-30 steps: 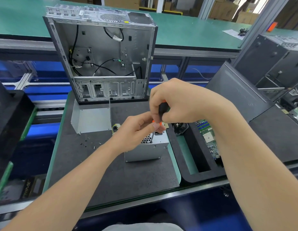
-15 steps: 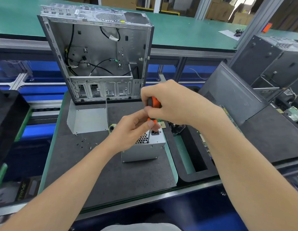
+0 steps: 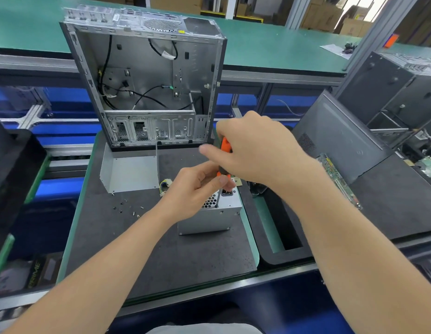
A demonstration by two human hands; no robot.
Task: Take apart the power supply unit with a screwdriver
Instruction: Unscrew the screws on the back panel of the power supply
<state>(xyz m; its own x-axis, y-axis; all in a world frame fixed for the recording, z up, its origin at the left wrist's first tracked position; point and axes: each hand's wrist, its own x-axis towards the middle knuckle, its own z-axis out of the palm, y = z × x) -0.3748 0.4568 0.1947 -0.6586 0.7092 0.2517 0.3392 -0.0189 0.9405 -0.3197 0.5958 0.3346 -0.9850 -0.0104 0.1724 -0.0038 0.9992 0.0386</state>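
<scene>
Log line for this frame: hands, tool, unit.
right hand: grips screwdriver handle | left hand: pinches it lower down | tip: on top of power supply | loose screws: on mat, left of it

Grey metal power supply unit (image 3: 211,219) on black mat, orange-handled screwdriver (image 3: 225,147) upright, tip on its top

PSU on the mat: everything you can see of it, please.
The power supply unit is a silver-grey sheet-metal box sitting flat on the dark mat near its right edge. Its upward face shows a honeycomb vent grille and a black socket. The screwdriver stands near upright, tip on that face's near edge; the right hand grips its handle, the left hand pinches it lower down, hiding part of the box.
</scene>
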